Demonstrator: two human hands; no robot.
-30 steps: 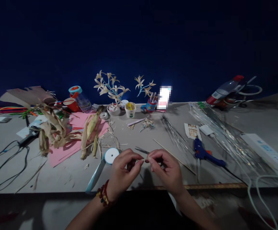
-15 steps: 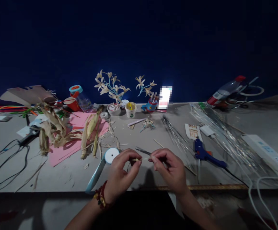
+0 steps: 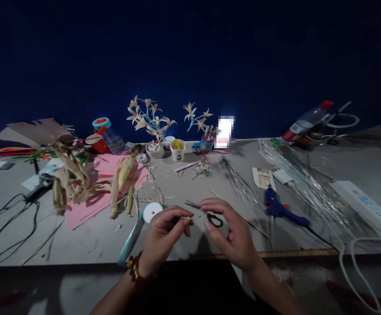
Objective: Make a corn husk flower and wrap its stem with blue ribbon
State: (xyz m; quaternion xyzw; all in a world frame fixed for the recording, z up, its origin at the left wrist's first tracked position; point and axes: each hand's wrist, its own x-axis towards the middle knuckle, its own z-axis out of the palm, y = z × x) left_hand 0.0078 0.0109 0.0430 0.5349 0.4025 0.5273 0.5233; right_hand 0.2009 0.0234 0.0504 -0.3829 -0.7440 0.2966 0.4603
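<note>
My left hand [image 3: 166, 232] is closed in a pinch on a small pale piece [image 3: 187, 218] that looks like corn husk; a thin end of it points to the right. Facing it, my right hand [image 3: 231, 232] has its thumb and fingers apart, with nothing visible between them. Scissors [image 3: 214, 220] with black handles lie on the table, seen through the gap of the right hand and partly hidden by its fingers. Just behind the left hand is a white-hubbed roll of light blue tape [image 3: 152, 212], its loose end hanging towards the table's front edge.
Dried corn husks [image 3: 75, 175] lie on pink paper [image 3: 88, 210] at left. Husk flowers [image 3: 151, 118] on blue stems stand at the back beside a paper cup [image 3: 178, 151]. A blue glue gun [image 3: 284, 212], wires [image 3: 239, 179] and a power strip [image 3: 364, 205] are at right.
My right hand's thumb and fingers have parted from a pinch, exposing the scissors' handle. The left hand keeps its pinch on the small pale piece. The view has shifted slightly.
</note>
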